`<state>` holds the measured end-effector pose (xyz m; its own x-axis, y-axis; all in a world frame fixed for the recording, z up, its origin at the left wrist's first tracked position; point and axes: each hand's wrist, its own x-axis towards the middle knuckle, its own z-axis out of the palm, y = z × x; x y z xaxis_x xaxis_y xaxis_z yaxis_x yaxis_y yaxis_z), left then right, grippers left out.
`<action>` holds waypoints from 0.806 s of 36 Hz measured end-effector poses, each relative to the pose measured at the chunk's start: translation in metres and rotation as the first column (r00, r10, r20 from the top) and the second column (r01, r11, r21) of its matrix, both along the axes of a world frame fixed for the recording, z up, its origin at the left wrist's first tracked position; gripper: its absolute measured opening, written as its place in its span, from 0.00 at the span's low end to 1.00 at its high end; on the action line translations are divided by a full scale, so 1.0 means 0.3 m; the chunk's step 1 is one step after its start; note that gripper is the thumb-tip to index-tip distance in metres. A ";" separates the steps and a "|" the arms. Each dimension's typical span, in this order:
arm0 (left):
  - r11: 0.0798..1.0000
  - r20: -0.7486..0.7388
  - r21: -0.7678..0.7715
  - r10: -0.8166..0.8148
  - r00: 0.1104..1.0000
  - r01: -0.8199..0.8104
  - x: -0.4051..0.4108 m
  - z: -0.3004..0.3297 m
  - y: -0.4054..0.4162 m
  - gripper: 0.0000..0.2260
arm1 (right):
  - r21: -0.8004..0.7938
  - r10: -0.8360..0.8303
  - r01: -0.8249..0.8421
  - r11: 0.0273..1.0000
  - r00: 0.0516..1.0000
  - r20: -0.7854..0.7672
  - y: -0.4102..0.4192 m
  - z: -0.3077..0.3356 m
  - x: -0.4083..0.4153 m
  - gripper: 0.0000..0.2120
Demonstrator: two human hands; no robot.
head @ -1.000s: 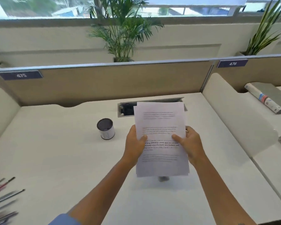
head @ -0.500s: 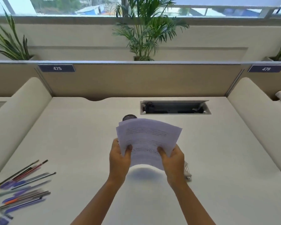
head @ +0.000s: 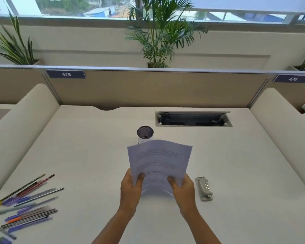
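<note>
I hold a thin stack of printed white paper sheets (head: 159, 159) above the middle of the white desk (head: 88, 155). My left hand (head: 131, 189) grips the stack's lower left edge, thumb on top. My right hand (head: 181, 188) grips the lower right edge the same way. The sheets tilt away from me and bow upward in the middle. Their lower edge is hidden between my hands.
A mesh pen cup (head: 145, 133) stands just beyond the paper. A grey stapler (head: 203, 188) lies right of my right hand. Several pens and pencils (head: 25, 203) lie scattered at the near left. An open cable tray (head: 193, 119) sits at the back, with padded dividers on both sides.
The view swung left and the paper came down and closer to me, tilting flatter. The stapler that was under the sheets now shows to their right.
</note>
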<state>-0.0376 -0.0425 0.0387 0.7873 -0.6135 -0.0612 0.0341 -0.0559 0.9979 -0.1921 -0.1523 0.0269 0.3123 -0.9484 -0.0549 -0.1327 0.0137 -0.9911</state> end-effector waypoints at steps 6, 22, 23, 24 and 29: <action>1.000 -0.084 0.002 0.010 0.996 -0.010 0.026 0.000 0.009 0.10 | 0.097 0.077 -0.073 0.993 0.996 -0.036 -0.019 -0.011 -0.035 0.13; 0.943 -0.650 -0.168 0.114 0.752 -0.288 -0.002 0.031 0.033 0.15 | 0.447 0.108 -0.258 0.857 0.936 0.335 0.022 0.028 -0.023 0.26; 0.944 -0.673 -0.170 0.098 0.733 -0.283 -0.021 0.031 0.033 0.16 | 0.445 0.089 -0.219 0.869 0.951 0.295 0.040 0.028 -0.004 0.25; 0.946 -0.689 -0.170 0.087 0.719 -0.278 -0.040 0.028 0.035 0.16 | 0.439 0.067 -0.176 0.881 0.965 0.252 0.053 0.027 0.011 0.23; 0.955 -0.681 -0.143 0.096 0.726 -0.260 -0.033 -0.006 0.063 0.19 | 0.398 0.000 -0.059 0.915 0.989 0.146 0.032 0.033 0.020 0.12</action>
